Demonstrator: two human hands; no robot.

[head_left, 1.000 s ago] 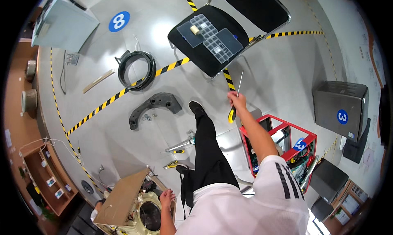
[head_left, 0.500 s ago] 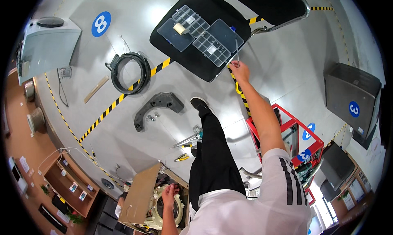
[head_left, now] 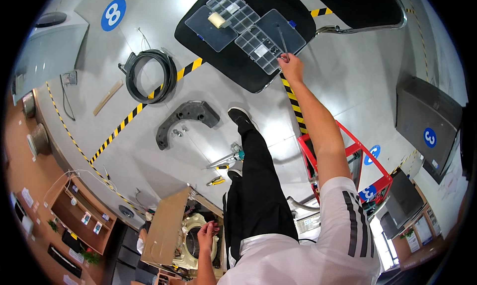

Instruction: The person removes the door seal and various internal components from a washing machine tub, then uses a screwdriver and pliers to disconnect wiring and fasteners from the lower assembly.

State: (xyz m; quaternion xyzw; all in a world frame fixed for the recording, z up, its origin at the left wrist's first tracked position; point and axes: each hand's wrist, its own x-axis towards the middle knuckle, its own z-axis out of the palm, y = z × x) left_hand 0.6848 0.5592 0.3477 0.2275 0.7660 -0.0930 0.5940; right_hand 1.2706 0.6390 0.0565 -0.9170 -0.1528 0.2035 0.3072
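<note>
My right hand [head_left: 292, 67] pinches a thin grey metal rod-like tool [head_left: 281, 38] whose exact kind I cannot tell. It hovers at the edge of a clear compartment box [head_left: 269, 62] holding small dark parts, and the tool's far end lies over the box's open lid [head_left: 288, 29]. A second open compartment box [head_left: 240, 13] sits beside it, with a cream-coloured roll [head_left: 216, 20] near its lid. Both boxes rest on a black chair seat [head_left: 231, 71]. My left hand [head_left: 205, 237], fingers curled together, is above an opened washing machine [head_left: 195, 245]; anything in its fingers is too small to make out.
On the floor lie a black rubber door seal [head_left: 131, 81], a dark curved counterweight [head_left: 191, 113], several metal fasteners [head_left: 179, 132], yellow-handled pliers [head_left: 215, 181] and a wooden strip [head_left: 108, 97]. A red-framed tool cart [head_left: 355, 148] stands by my right arm. A person's sleeve [head_left: 141, 241] shows at lower left.
My right hand has turned the metal tool, so it now tilts left over the box lid instead of standing nearly upright at its edge. The whole view has shifted slightly.
</note>
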